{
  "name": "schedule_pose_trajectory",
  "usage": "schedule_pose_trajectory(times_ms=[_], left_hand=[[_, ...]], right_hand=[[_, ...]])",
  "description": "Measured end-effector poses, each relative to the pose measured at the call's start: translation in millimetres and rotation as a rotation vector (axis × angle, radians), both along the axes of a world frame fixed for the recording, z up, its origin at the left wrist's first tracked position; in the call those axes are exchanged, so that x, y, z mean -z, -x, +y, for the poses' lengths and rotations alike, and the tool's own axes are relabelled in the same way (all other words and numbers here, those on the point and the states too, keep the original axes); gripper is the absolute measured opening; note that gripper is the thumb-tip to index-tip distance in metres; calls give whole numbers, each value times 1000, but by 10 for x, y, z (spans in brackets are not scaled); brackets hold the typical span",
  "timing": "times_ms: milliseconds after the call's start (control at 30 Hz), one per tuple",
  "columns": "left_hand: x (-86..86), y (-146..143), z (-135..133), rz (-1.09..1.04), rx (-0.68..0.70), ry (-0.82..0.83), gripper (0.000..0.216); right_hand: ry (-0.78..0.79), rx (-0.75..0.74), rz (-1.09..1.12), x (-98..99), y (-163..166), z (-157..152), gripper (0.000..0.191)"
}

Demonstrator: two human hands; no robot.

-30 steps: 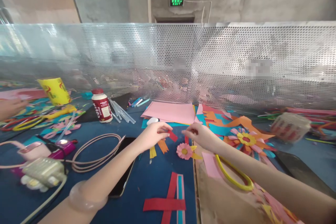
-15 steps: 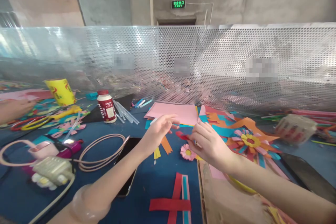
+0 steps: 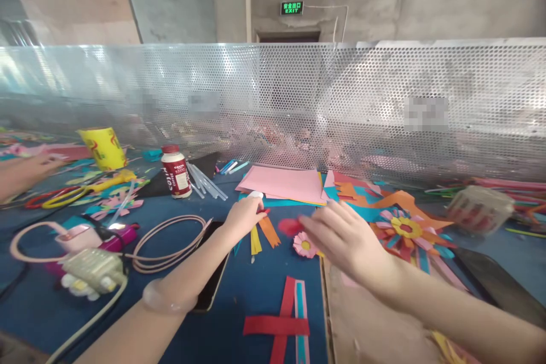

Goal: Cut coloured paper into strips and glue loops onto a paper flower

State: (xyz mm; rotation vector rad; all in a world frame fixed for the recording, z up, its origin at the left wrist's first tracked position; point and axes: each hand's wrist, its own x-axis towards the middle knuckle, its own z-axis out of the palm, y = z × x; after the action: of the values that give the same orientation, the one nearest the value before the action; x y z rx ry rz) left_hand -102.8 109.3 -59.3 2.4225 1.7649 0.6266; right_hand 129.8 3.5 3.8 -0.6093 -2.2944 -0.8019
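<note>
My right hand [image 3: 352,239], blurred by motion, pinches a small red paper piece [image 3: 290,227] above the blue tabletop. Just below that piece lies a pink paper flower [image 3: 305,244] with a yellow centre. My left hand [image 3: 244,216] is closed, its fingertips curled beside a small white object [image 3: 256,195] and a bit of red; what it grips is hidden. Orange strips [image 3: 269,231] and yellow strips [image 3: 255,240] lie by its fingers. Nearer to me, red paper strips [image 3: 276,326] cross beside a pink-and-blue strip [image 3: 301,318].
Pink paper sheets [image 3: 281,183] lie ahead, before a perforated metal screen [image 3: 290,79]. On the left are a Costa bottle [image 3: 176,173], glue sticks [image 3: 207,182], scissors [image 3: 63,198], a cable [image 3: 166,239] and a phone [image 3: 209,290]. A large paper flower [image 3: 405,227] lies right. Another person's hand [image 3: 29,173] shows far left.
My left hand has come down and left toward the paper strips, its fingers now curled. The right hand has shifted slightly, still with the red paper piece.
</note>
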Motion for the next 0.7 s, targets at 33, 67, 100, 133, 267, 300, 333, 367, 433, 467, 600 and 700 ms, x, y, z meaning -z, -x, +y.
schedule_pose_trajectory(times_ms=[33,67,100,133,267,300,333,367,433,467,600,700], left_hand=[[6,-5,6,7,3,3,8],[10,-10,12,12,10,4,6],[13,-14,16,17,18,1,5],[14,-16,19,22,25,-6,5],[-17,-24,-6,26,53,-83,11],[-34,-30,-25,22,66,-112,13],[-53,-38,-50,19,81,-141,15],[-74,-50,-79,19,98,-168,15],[-115,-83,-147,26,137,-209,14],[-134,-104,-182,33,163,-227,14],[-185,-181,-301,80,273,-328,11],[-195,-208,-347,91,316,-367,9]], right_hand=[[66,147,-60,71,13,197,24],[164,284,-161,148,33,380,22],[273,399,-258,227,58,537,21],[313,437,-289,301,86,663,19],[424,516,-334,475,186,865,10],[449,520,-343,477,203,870,10],[467,521,-346,465,217,871,12],[477,521,-340,441,230,871,14],[474,527,-300,382,258,878,17],[464,524,-277,355,277,884,20],[442,446,-273,318,364,902,20],[454,379,-289,328,398,891,14]])
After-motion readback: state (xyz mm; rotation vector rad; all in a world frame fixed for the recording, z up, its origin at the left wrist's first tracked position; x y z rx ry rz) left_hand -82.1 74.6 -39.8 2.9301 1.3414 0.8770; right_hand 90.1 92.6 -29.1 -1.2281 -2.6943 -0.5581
